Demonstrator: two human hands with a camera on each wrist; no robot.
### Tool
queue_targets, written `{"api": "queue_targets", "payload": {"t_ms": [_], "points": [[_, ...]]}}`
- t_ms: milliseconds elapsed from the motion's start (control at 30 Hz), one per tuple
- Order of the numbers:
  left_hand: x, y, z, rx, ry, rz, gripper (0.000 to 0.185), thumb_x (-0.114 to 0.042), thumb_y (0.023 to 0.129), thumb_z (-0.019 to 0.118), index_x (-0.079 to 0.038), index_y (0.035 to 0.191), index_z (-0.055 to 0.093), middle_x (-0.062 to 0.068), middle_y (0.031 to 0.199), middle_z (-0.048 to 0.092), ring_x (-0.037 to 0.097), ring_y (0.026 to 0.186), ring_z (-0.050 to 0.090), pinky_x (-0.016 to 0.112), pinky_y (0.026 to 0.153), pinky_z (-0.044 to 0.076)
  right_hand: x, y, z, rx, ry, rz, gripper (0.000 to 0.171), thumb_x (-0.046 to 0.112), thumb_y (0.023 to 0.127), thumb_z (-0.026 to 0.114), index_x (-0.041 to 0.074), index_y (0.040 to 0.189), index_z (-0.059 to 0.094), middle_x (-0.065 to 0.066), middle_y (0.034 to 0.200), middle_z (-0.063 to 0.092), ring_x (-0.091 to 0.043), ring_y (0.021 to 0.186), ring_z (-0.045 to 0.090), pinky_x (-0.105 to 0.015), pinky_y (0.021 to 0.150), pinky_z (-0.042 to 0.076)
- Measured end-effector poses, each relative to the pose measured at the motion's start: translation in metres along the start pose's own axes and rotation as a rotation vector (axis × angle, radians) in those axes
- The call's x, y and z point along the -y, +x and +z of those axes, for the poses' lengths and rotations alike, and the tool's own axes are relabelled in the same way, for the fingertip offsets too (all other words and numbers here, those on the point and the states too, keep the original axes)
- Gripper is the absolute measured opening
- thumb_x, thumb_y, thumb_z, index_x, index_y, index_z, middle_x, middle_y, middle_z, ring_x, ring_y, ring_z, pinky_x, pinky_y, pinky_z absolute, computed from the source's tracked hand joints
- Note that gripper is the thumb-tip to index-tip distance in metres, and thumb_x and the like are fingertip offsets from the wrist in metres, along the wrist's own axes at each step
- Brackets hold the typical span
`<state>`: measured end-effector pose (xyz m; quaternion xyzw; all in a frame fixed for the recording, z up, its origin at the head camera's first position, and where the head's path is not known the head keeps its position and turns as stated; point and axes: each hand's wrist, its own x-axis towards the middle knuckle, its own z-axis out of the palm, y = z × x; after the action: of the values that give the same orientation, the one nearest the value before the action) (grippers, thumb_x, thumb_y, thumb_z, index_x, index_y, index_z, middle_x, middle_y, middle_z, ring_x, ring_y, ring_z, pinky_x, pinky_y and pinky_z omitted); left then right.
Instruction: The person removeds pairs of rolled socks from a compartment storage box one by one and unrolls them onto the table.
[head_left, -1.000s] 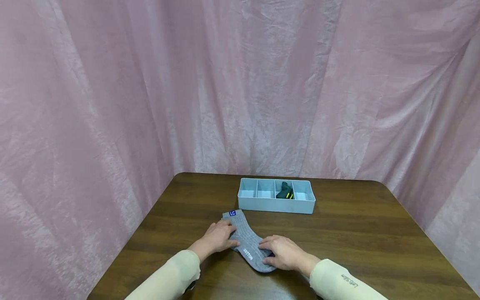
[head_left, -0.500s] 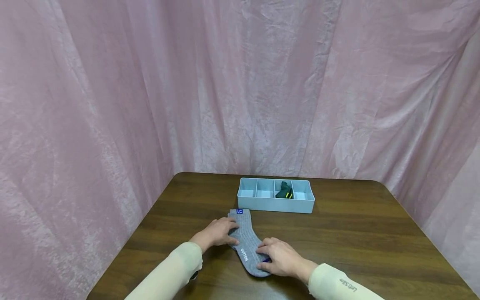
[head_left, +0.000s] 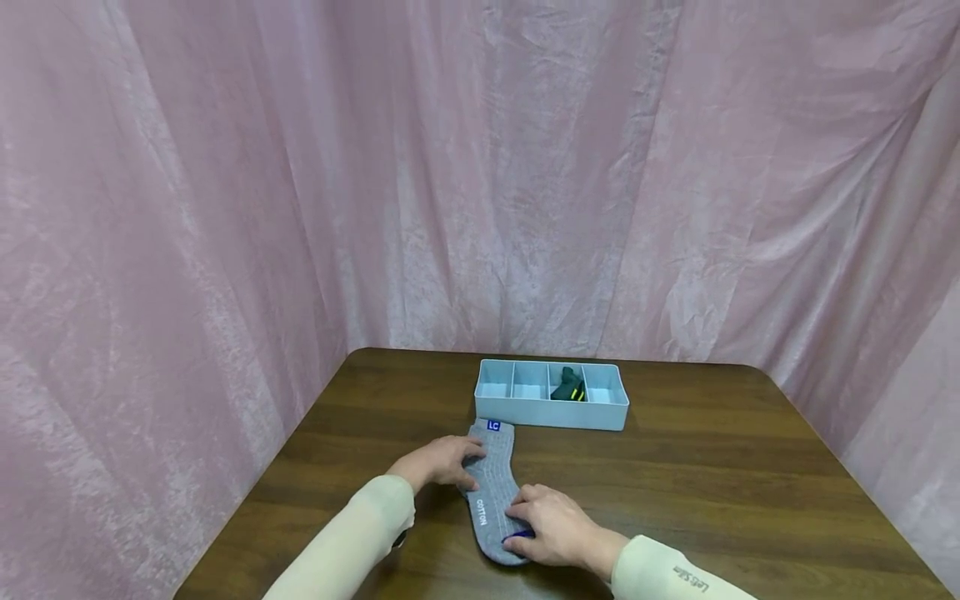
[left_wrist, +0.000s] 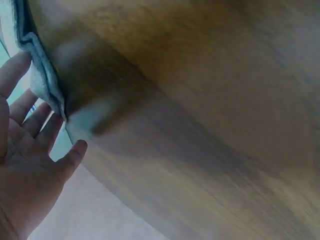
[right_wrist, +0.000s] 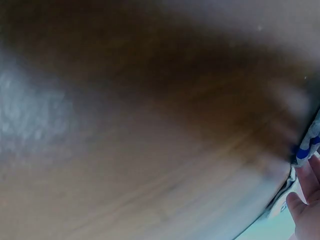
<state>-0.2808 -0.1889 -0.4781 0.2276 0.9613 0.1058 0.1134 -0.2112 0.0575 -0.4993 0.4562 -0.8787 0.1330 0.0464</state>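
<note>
A grey ribbed sock lies flat on the wooden table, its cuff with a blue "LC" label pointing away and its toe toward me. White "COTTON" lettering runs along its left side. My left hand rests at the sock's left edge with fingers spread and thumb apart; in the left wrist view those fingers touch layered grey fabric. At the toe end, my right hand lays its fingertips on the fabric, beside a dark blue patch. The right wrist view catches only part of that hand, thumb apart from the fingers.
A light blue box with several compartments stands just beyond the cuff. One compartment holds a dark green bundled fabric piece with yellow stripes. Pink curtains hang behind the wooden table.
The sock has turned on the table, its cuff swinging right and its toe coming left and nearer. My right hand has moved slightly left and nearer with it; the left has shifted a little right.
</note>
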Motion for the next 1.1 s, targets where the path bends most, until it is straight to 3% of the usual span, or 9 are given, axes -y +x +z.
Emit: {"api": "queue_targets", "payload": {"t_ms": [300,633,767,867,1000,1100], "points": [[-0.007,0.011,0.001,0.03,-0.033,0.017,0.057,-0.02,0.078,0.078,-0.015,0.133,0.064,0.003,0.147,0.05,0.026,0.135,0.045,0.038,0.109,0.037,0.014,0.001,0.004,-0.038,-0.077,0.024,0.044,0.051,0.087,0.071,0.011,0.106,0.076,0.005,0.098,0.06,-0.009,0.089,0.057,-0.027,0.076,0.05],[-0.012,0.019,-0.002,0.058,-0.027,-0.006,0.058,-0.016,0.078,0.079,-0.017,0.135,0.063,-0.001,0.149,0.048,0.024,0.136,0.044,0.038,0.108,0.038,0.032,0.011,0.015,-0.085,-0.134,0.127,0.045,0.056,0.086,0.07,0.013,0.095,0.075,0.004,0.089,0.057,-0.01,0.08,0.054,-0.028,0.064,0.048],[-0.012,0.023,-0.008,0.035,0.006,-0.002,0.058,-0.016,0.079,0.078,-0.017,0.135,0.063,0.0,0.15,0.048,0.025,0.136,0.044,0.039,0.108,0.038,0.035,0.015,0.016,-0.162,-0.206,0.119,0.043,0.054,0.086,0.07,0.012,0.09,0.073,0.002,0.085,0.055,-0.014,0.077,0.053,-0.03,0.062,0.046],[-0.011,0.023,-0.01,0.013,-0.002,0.004,0.058,-0.015,0.08,0.077,-0.017,0.136,0.062,0.002,0.15,0.047,0.027,0.136,0.043,0.042,0.109,0.036,0.034,0.018,0.013,-0.152,-0.211,0.114,0.043,0.054,0.088,0.069,0.012,0.091,0.073,0.002,0.086,0.056,-0.015,0.078,0.054,-0.032,0.064,0.047],[-0.005,0.017,-0.004,-0.045,-0.118,0.008,0.054,-0.01,0.084,0.071,-0.013,0.137,0.06,0.007,0.146,0.051,0.028,0.134,0.046,0.044,0.108,0.038,0.029,0.018,0.005,-0.096,-0.115,0.154,0.042,0.05,0.092,0.065,0.011,0.104,0.073,0.0,0.095,0.061,-0.017,0.086,0.059,-0.037,0.074,0.051],[0.004,0.009,0.001,-0.12,-0.219,0.005,0.05,-0.007,0.087,0.064,-0.007,0.137,0.059,0.011,0.14,0.056,0.029,0.129,0.051,0.046,0.105,0.041,0.022,0.017,0.0,-0.112,-0.052,0.199,0.038,0.043,0.094,0.065,0.009,0.111,0.072,-0.003,0.101,0.064,-0.02,0.093,0.062,-0.042,0.081,0.052]]}}
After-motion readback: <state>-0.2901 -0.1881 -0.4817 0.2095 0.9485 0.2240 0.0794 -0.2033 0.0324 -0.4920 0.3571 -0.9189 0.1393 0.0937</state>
